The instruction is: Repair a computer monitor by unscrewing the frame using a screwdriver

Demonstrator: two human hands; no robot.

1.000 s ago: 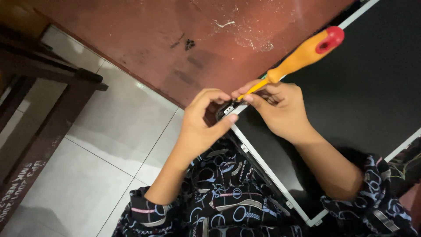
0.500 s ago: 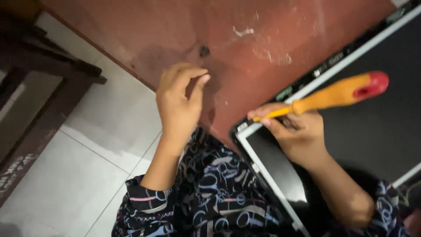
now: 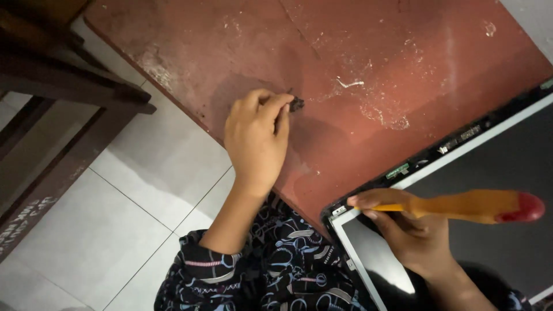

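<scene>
My left hand (image 3: 256,135) reaches out over the worn red table (image 3: 357,63), its fingertips pinched next to a small dark pile of screws (image 3: 296,104). Whether a screw sits between the fingers I cannot tell. My right hand (image 3: 412,230) grips a screwdriver (image 3: 461,205) with an orange handle and a red end, its tip at the near corner of a laptop screen panel (image 3: 495,173). The panel lies flat at the right, with a dark display and a light metal frame.
A dark wooden bench or table frame (image 3: 69,86) stands at the left over the white tiled floor (image 3: 115,230). My patterned dark clothing (image 3: 276,270) fills the bottom middle. The red table's edge runs diagonally from upper left to lower middle.
My left hand left the panel's corner and moved up and away across the red table to the small dark pile. My right hand kept the screwdriver at the panel corner.
</scene>
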